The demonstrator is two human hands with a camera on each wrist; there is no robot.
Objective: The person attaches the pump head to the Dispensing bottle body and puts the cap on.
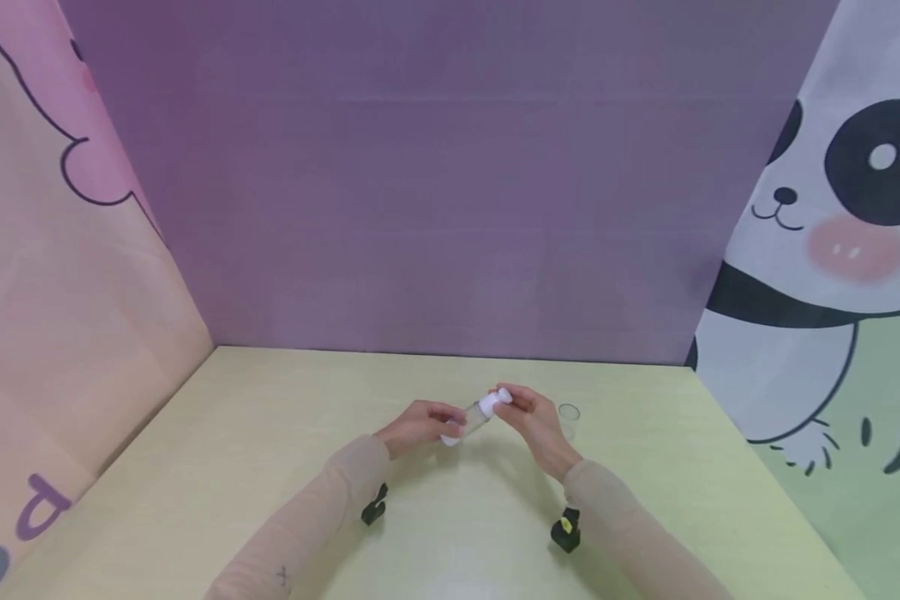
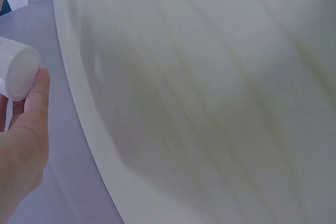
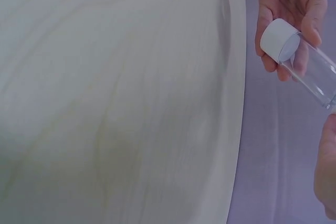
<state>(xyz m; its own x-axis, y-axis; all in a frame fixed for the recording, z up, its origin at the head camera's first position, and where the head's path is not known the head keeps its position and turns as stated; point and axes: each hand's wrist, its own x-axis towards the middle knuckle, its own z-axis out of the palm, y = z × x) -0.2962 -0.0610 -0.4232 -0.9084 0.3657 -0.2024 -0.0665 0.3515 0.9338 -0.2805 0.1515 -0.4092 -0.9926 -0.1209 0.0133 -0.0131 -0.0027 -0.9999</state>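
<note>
A clear, see-through bottle (image 1: 475, 418) with a white base and a white top slants between both hands, above the table. My left hand (image 1: 422, 425) grips its lower end, around the white base (image 3: 280, 40). At the upper end, the fingers of my right hand (image 1: 532, 421) pinch the white top (image 1: 495, 402). The left wrist view shows the round white base (image 2: 22, 72) resting against the fingers of the left hand (image 2: 29, 124). In the right wrist view, the right hand (image 3: 326, 171) is partly cut off at the frame's edge.
A small clear container with a dark round rim (image 1: 569, 412) stands on the pale wooden table (image 1: 270, 467), just beyond the right hand. A purple cloth wall (image 1: 450, 192) rises at the table's back edge, with printed panels on both sides.
</note>
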